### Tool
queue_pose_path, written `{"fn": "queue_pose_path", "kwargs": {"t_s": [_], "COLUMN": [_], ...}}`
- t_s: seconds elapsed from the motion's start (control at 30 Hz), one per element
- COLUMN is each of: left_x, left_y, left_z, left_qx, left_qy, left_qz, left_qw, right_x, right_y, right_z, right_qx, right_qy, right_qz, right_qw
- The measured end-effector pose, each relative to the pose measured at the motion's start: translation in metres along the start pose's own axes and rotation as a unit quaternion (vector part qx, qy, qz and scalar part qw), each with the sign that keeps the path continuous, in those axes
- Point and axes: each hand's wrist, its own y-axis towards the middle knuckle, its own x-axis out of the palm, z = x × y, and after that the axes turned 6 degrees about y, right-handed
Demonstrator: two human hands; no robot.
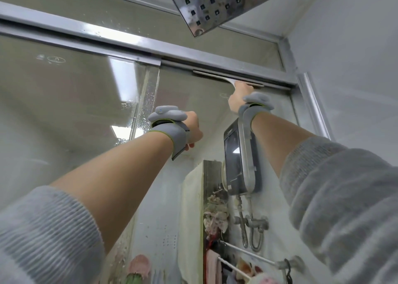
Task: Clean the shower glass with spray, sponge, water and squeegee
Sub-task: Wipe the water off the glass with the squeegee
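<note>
Above me hangs a square chrome shower head (217, 4) dotted with dark nozzles. Ahead I see a black and silver water heater (242, 156), a chrome mixer valve (252, 222) below it, and a white towel rail (254, 255).

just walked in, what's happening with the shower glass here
A person is wiping the glass with a squeegee. The right hand grips its handle, blade set at the very top of the pane under the rail. The left hand is raised against the glass, fingers hidden. Droplets remain on the left pane.
</note>
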Motion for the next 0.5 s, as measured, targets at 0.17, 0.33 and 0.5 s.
{"fn": "queue_pose_path", "kwargs": {"t_s": [0.17,0.33,0.5], "left_x": [0.010,0.022,0.046], "left_y": [-0.011,-0.050,-0.104], "left_z": [-0.006,-0.017,-0.043], "left_qx": [0.017,0.015,0.010], "left_qy": [-0.009,-0.026,-0.027], "left_qz": [0.007,-0.036,-0.102], "left_qw": [1.000,0.999,0.994], "right_x": [-0.004,-0.006,0.008], "right_y": [-0.027,-0.086,-0.157], "right_z": [0.004,0.010,0.010], "right_qx": [-0.006,-0.022,0.005], "right_qy": [-0.106,-0.128,-0.109], "right_qz": [-0.023,-0.065,-0.116], "right_qw": [0.994,0.989,0.987]}}
